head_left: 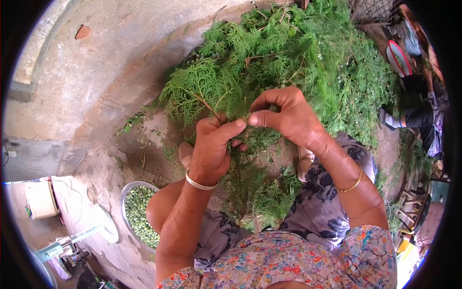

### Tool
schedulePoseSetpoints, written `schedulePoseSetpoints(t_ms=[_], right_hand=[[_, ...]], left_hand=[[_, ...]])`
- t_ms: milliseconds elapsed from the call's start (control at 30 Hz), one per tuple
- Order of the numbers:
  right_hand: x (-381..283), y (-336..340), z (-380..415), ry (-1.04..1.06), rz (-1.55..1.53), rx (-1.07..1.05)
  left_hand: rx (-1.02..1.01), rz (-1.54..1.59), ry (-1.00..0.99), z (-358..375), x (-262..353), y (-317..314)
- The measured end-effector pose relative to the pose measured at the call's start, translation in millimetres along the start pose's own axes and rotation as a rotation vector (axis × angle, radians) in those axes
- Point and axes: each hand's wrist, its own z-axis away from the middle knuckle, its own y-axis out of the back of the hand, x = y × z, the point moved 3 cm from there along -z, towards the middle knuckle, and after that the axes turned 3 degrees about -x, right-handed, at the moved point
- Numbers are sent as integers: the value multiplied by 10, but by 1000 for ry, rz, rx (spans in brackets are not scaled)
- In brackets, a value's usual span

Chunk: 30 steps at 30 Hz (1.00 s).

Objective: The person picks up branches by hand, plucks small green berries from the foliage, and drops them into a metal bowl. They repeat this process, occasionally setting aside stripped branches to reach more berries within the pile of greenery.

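Note:
My left hand (211, 147) grips the stem of a green leafy sprig (204, 89) that fans out up and to the left. My right hand (284, 115) pinches the same sprig close to my left thumb, fingertips almost touching. A large heap of the same green branches (313, 53) lies on the ground just beyond both hands. More cuttings (262, 192) lie between my knees. Each wrist wears a metal bangle.
A metal bowl (126, 192) full of small green seeds or berries stands on the concrete left of my knee. A white bucket (41, 200) and clutter sit at lower left. Another person (423, 111) sits at the right, by a red-rimmed dish (398, 58).

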Motion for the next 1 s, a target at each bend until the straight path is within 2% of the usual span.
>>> schedulePoseSetpoints(t_ms=[67,133,167,233,367,433,533,567,667,700,800,867,933,1000], right_hand=[[24,-17,-4,-3,-44,-25],[72,-29,-6,-143,-192,-76],[99,-33,-8,-144,-192,-75],[217,-72,-4,-316,-446,-114],[220,-55,1,-334,-595,-147],[217,1,-18,-253,-868,-174],[134,106,-50,-188,-936,-125],[131,125,-50,-202,-967,-108],[40,173,-17,-262,-933,19],[70,201,-26,-208,-942,-13],[18,214,-28,-130,-973,-96],[2,141,-2,-190,-925,-77],[29,3,26,-281,-484,-76],[65,-114,28,-277,-383,-77]], left_hand=[[-46,-7,-14,11,-5,-9],[-92,-14,-29,19,2,-11],[-124,-23,-28,18,14,-8],[-157,-29,-26,15,44,-21],[-185,-16,-12,50,118,-56],[-197,0,7,67,100,-44],[-183,-20,-26,68,49,5],[-145,98,-39,50,56,29],[-40,264,-71,-62,40,158],[29,313,-94,-101,31,230],[20,475,-64,-174,-16,327],[54,500,-50,-162,-28,316],[85,528,-30,-162,-39,287],[58,435,-59,-172,-26,245]])
